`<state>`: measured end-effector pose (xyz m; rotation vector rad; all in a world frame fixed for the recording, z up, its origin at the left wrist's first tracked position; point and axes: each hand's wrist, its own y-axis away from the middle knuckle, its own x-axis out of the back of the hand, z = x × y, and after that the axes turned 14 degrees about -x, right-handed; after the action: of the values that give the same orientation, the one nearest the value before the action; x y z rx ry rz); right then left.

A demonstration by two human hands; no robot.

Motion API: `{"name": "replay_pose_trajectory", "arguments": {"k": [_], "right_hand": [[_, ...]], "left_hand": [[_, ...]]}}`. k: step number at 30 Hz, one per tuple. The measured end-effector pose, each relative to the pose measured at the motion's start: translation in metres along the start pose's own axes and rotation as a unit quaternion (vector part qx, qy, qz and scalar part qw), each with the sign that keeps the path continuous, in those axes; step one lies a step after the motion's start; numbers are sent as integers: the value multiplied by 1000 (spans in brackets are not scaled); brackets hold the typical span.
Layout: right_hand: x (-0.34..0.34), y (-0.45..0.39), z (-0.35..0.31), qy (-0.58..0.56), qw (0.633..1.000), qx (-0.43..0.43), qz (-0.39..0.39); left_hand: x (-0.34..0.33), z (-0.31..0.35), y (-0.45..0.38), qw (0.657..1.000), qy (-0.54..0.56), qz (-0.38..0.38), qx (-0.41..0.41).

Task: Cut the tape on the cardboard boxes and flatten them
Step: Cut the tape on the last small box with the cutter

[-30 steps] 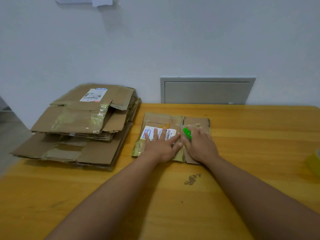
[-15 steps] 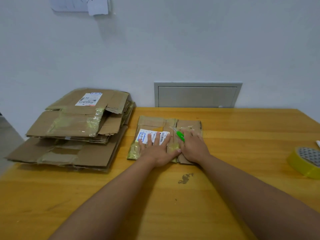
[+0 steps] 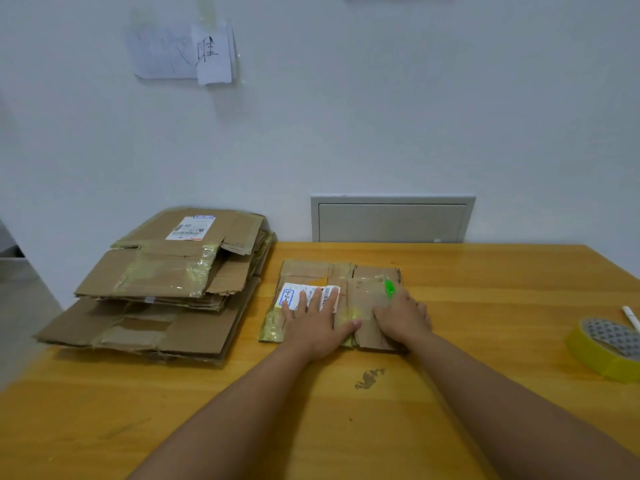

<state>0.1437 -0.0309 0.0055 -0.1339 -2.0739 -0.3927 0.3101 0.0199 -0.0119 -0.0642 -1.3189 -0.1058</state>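
Hands unmoved: left hand (image 3: 317, 323) flat on flattened box (image 3: 311, 271), right hand (image 3: 403, 318) gripping green cutter (image 3: 389, 288)

You've got a glossy varnished wood table (image 3: 485, 341), worn patch (image 3: 369, 378) in the finish near you. Flattened box (image 3: 367, 275) under your palms is matt brown cardboard w/ shiny crinkled tape and a smooth paper label (image 3: 294, 294). Cutter (image 3: 389, 288) looks bright green plastic. Stack (image 3: 166, 289) at left: same rough cardboard, glossy tape strips. Tape roll (image 3: 604, 348): shiny yellow. Wall panel (image 3: 391, 221) looks matt grey, prob. metal.
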Motion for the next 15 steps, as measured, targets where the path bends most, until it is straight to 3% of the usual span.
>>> {"name": "replay_pose_trajectory", "arguments": {"k": [3, 8, 15], "right_hand": [[10, 4, 1, -89, 996, -11, -15], [31, 12, 5, -311, 950, -18, -22], [58, 40, -1, -419, 906, 6, 59]], "left_hand": [[6, 0, 4, 1000, 10, 18, -8], [20, 0, 18, 998, -22, 53, -39], [27, 38, 58, 969, 137, 205, 10]]}}
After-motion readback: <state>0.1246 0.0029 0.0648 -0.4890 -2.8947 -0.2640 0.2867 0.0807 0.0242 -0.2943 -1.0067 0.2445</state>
